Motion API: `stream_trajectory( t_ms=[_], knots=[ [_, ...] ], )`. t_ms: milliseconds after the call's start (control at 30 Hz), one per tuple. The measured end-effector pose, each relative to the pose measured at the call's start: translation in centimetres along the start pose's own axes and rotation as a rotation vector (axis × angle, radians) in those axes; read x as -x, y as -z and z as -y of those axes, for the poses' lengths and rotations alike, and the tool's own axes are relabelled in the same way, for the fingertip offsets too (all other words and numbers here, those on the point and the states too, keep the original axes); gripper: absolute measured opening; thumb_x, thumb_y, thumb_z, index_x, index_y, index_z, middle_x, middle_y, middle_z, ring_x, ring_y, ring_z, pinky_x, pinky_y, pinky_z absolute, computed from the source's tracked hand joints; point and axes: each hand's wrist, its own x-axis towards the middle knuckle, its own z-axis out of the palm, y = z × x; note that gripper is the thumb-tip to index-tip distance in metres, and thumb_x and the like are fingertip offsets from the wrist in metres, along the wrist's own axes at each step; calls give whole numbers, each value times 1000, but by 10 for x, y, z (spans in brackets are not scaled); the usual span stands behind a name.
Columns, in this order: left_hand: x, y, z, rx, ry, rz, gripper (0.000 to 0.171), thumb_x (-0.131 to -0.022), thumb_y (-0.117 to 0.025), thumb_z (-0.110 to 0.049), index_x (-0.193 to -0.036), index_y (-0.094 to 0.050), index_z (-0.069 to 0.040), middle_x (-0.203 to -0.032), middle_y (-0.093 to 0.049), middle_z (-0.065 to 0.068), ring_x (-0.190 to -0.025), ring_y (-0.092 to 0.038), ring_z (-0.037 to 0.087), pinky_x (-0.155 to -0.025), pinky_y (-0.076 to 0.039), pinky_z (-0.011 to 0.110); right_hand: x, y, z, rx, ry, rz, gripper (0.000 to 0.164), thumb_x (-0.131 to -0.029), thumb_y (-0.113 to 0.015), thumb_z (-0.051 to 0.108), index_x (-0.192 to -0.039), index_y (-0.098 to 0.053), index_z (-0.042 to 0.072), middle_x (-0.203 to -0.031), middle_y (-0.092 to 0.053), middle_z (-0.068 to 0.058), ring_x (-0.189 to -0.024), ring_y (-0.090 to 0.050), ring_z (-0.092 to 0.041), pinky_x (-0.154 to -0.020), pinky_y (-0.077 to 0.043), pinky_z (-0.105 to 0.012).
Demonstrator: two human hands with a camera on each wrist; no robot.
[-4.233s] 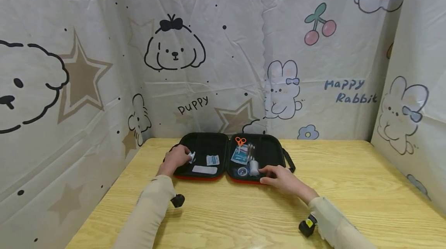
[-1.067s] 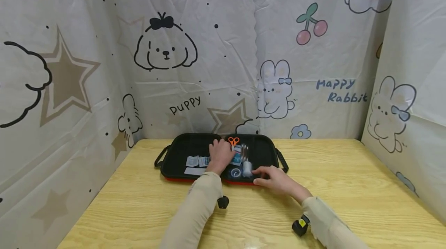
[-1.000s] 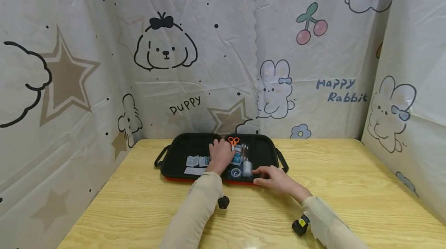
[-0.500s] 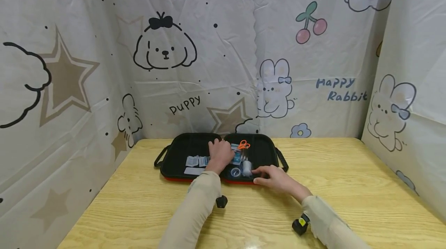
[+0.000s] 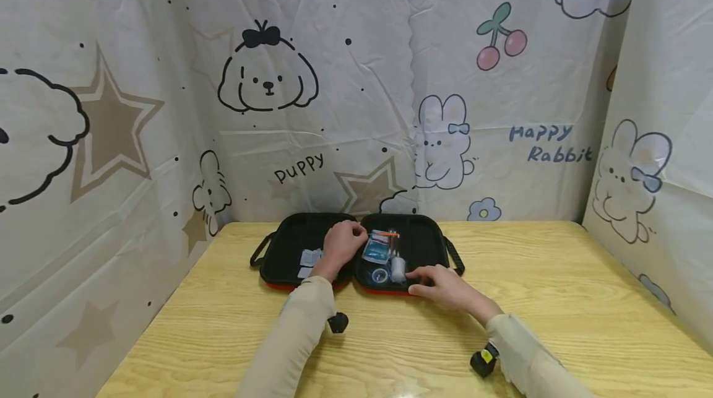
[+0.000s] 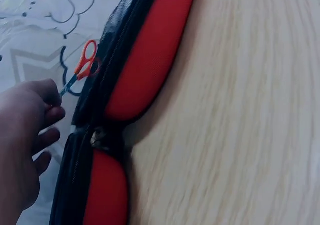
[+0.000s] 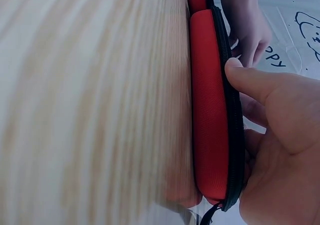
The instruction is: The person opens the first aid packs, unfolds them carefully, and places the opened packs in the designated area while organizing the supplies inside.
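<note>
A black-lined case with a red shell (image 5: pixel 420 240) lies unfolded on the table. My left hand (image 5: pixel 341 244) is over its middle seam, pinching a pair of scissors (image 6: pixel 86 62) by the blade end, the orange handles pointing away from the fingers. In the head view those handles appear nearly edge-on above a blue packet (image 5: pixel 377 250). My right hand (image 5: pixel 442 286) grips the front rim of the right half, thumb (image 7: pixel 240 72) on the zipper edge and fingers inside. Beside it in the case are a white wrapped roll (image 5: pixel 398 269) and a roll of tape (image 5: pixel 380 275).
The left half holds a small white packet (image 5: pixel 310 257) and a white strip (image 5: pixel 304 272), both partly behind the left forearm. Thin wrapped sticks (image 5: pixel 394 242) lie in the right half. Strap handles (image 5: pixel 455 255) stick out at both sides; patterned cloth (image 5: pixel 367 76) hangs behind.
My left hand moved from the left half to the middle and took hold of the scissors. Their handles have since swung rightward and turned edge-on. My right hand stays on the rim.
</note>
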Motion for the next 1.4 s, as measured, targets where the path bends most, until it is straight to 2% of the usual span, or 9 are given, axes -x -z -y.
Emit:
stream_trajectory(
  t_ms=[133, 233, 433, 567, 700, 900, 1033, 1200, 1400],
  knots=[
    [2, 8, 10, 191, 51, 14, 17, -92, -66, -24, -97, -78, -14, -97, -75, 0, -81, -64, 16, -80, -53, 36, 0, 0, 1, -2, 2, 0, 39, -96, -65, 32, -126, -68, 7, -75, -60, 5, -61, -45, -5, -57, -36, -22],
    [3, 17, 20, 287, 82, 14, 19, -92, -66, -23, -101, -77, -11, -100, -75, 3, -84, -62, 18, -81, -51, 36, 0, -1, 1, 2, 1, -3, 40, -96, -65, 34, -126, -68, 7, -76, -60, 6, -62, -46, -5, -57, -36, -22],
    [8, 44, 45, 348, 146, 14, 23, -98, -63, -25, -107, -75, -8, -102, -73, 6, -87, -63, 18, -80, -50, 34, 0, -1, 2, 16, -7, -5, 39, -96, -64, 33, -126, -68, 8, -74, -59, 6, -61, -45, -5, -58, -35, -22],
    [11, 64, 65, 353, 200, -16, 24, -100, -61, -26, -106, -74, -8, -95, -72, 9, -78, -63, 16, -71, -49, 28, 1, -1, 2, 18, -7, -5, 39, -96, -64, 34, -126, -68, 8, -75, -58, 6, -62, -45, -5, -58, -35, -22],
    [14, 79, 78, 341, 247, -58, 25, -100, -60, -25, -105, -73, -4, -91, -72, 12, -70, -59, 12, -67, -45, 24, 4, 1, 1, 18, -11, -6, 40, -96, -64, 34, -126, -67, 7, -76, -58, 5, -63, -45, -6, -58, -36, -22],
    [21, 97, 104, 334, 346, -133, 29, -100, -60, -25, -109, -73, -1, -93, -73, 14, -64, -58, 9, -63, -45, 22, 4, 0, -3, 13, -14, 0, 42, -96, -64, 36, -127, -67, 7, -77, -59, 5, -63, -45, -5, -58, -36, -22],
    [28, 106, 120, 322, 408, -157, 32, -101, -58, -28, -114, -71, -3, -97, -74, 14, -65, -61, 11, -63, -46, 22, 4, -2, -3, 12, -19, 0, 41, -96, -64, 35, -126, -68, 8, -77, -60, 6, -63, -46, -4, -58, -36, -21],
    [35, 116, 129, 224, 457, -164, 32, -101, -56, -33, -115, -72, -9, -100, -74, 12, -73, -62, 16, -66, -43, 28, 2, -3, 0, 2, -10, 0, 40, -96, -64, 34, -126, -68, 7, -77, -60, 5, -63, -46, -4, -58, -36, -21],
    [40, 125, 133, 98, 515, -120, 34, -100, -54, -37, -100, -74, -10, -94, -72, 9, -73, -58, 19, -62, -38, 31, 1, -1, 2, 6, -8, 0, 40, -97, -64, 33, -126, -67, 7, -77, -60, 4, -62, -45, -4, -58, -36, -22]
  ],
)
